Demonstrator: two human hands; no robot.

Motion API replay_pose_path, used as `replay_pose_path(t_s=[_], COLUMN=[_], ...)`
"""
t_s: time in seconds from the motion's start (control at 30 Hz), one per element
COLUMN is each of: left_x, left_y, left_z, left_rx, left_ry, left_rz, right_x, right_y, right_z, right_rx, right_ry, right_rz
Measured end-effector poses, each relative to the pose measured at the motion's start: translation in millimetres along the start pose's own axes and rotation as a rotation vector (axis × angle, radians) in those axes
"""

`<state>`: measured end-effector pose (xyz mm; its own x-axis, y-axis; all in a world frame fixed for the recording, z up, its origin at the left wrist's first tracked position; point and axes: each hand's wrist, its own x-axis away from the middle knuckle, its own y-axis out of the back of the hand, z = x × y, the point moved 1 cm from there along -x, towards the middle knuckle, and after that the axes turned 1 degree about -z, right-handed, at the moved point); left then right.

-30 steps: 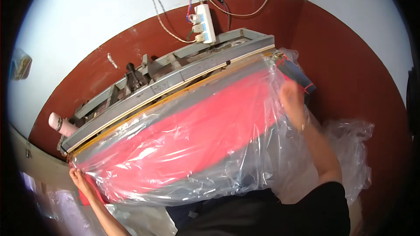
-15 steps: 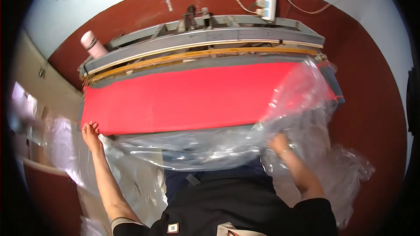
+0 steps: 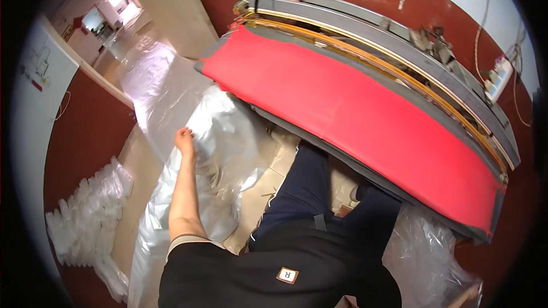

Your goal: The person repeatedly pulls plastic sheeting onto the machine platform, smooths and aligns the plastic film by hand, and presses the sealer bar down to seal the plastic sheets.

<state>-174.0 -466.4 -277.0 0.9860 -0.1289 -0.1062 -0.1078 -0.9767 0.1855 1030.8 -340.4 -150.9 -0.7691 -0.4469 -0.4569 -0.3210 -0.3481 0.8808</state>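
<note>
Clear plastic sheet [image 3: 171,91] hangs off the left end of the bench and spills down to the floor — left hand [image 3: 184,138] is on it, fingers curled at its edge, seemingly pinching the film, though the grip is hard to confirm. Right hand is not in view. Red pad [image 3: 354,120] of the long sealing machine [image 3: 399,45] sits bare, well apart from that hand. More crumpled film [image 3: 425,251] lies under the machine's right end, and a stack of bags [image 3: 85,217] by the wall. Risk: loose film underfoot could snag or slip — or tear if tugged against the bench corner.
</note>
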Motion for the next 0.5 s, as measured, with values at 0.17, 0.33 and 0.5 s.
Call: replay_pose_path(t_s=[0.17,0.33,0.5], left_x=[-9,-15,-18], left_y=[-79,-103,-53], left_z=[-32,-39,-20], left_rx=[-0.476,-0.843,-0.858], left_ry=[-0.571,-0.66,-0.462], left_rz=[0.143,0.18,0.153], right_x=[48,188,281], right_y=[8,87,139], right_z=[206,385,461], right_rx=[-0.824,-0.828,-0.865], right_ry=[0.444,1.008,1.255], right_rz=[-0.052,0.002,0.11])
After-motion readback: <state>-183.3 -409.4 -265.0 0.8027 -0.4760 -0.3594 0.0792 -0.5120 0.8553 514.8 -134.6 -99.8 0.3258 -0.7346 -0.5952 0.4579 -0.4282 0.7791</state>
